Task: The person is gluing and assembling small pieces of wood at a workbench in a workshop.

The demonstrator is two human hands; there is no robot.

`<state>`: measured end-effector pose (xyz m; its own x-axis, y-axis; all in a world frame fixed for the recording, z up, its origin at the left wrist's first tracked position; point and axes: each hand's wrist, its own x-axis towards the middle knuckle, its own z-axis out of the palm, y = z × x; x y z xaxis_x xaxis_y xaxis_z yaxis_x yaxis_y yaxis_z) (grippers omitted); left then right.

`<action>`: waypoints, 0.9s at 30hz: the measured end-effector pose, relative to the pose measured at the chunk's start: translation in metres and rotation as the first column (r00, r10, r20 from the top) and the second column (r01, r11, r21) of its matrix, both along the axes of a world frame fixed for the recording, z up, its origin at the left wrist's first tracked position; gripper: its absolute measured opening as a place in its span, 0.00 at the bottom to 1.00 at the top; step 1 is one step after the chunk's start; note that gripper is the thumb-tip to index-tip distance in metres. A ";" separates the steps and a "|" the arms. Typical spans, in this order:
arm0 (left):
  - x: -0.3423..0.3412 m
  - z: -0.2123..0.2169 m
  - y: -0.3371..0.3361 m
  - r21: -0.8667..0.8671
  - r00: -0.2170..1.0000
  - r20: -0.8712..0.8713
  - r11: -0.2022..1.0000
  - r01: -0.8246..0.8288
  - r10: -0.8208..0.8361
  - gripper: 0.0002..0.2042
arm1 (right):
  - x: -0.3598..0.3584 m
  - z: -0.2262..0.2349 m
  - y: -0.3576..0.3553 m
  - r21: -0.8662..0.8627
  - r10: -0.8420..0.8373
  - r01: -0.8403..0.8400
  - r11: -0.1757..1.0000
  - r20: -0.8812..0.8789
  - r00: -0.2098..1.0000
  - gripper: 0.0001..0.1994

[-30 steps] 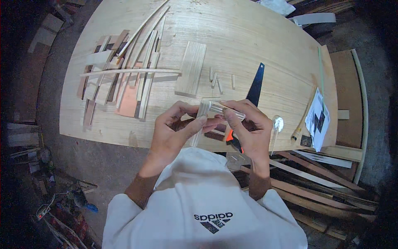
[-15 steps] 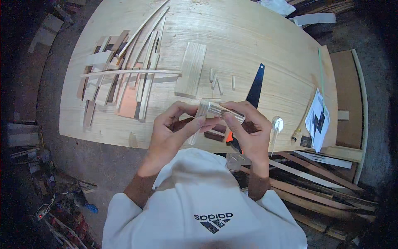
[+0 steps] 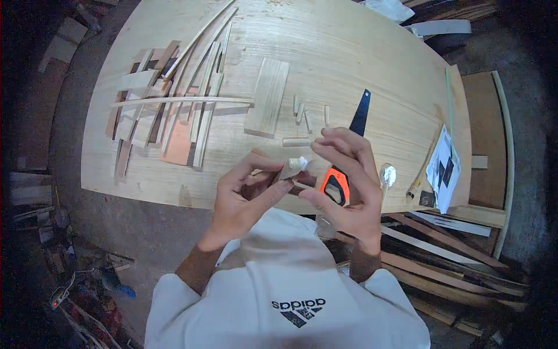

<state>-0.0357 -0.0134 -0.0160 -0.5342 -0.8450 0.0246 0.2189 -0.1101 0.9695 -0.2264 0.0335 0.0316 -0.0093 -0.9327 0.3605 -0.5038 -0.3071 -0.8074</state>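
Both hands meet above the near edge of a large pale wooden tabletop [image 3: 372,64]. My left hand [image 3: 244,198] pinches a small flat wooden piece [image 3: 288,171] between thumb and fingers. My right hand [image 3: 346,183] holds a small white strip [image 3: 300,162] at the far end of that piece with its fingertips. What the white strip is made of cannot be told. A handsaw lies right behind my right hand, its orange handle [image 3: 335,186] partly hidden by my fingers and its dark blade [image 3: 360,113] pointing away.
Several short wooden pegs [image 3: 299,109] and a flat board [image 3: 267,96] lie mid-table. A heap of thin wooden strips [image 3: 168,107] covers the left part. A printed paper [image 3: 442,168], a brush [image 3: 415,187] and a clear round object [image 3: 387,173] sit at the right. Planks [image 3: 442,256] are stacked below the table's right side.
The long clear strip stretched between my hands is gone from view; my hands have drawn closer together, and only a short white bit shows at the wooden piece's end.
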 end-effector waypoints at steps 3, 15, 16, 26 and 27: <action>-0.008 0.004 0.004 0.175 0.982 -0.188 0.985 0.006 0.027 0.11 | -0.002 -0.009 0.004 0.183 0.059 -0.134 0.974 0.364 0.929 0.31; 0.058 -0.095 -0.003 0.472 0.933 0.118 0.807 -0.355 0.341 0.11 | -0.053 -0.184 0.006 0.470 -0.370 0.277 0.838 0.118 0.921 0.15; 0.056 -0.098 -0.005 0.476 0.934 0.120 0.806 -0.352 0.337 0.11 | -0.051 -0.214 0.006 0.456 -0.357 0.302 0.837 0.038 0.933 0.12; 0.060 -0.099 0.008 0.445 0.935 0.118 0.823 -0.352 0.335 0.11 | 0.013 -0.304 -0.075 0.343 -0.531 0.531 0.775 -0.103 0.841 0.18; 0.057 -0.097 0.011 0.463 0.926 0.053 0.813 -0.354 0.373 0.11 | 0.021 -0.303 -0.086 0.376 -0.503 0.477 0.794 -0.035 0.864 0.19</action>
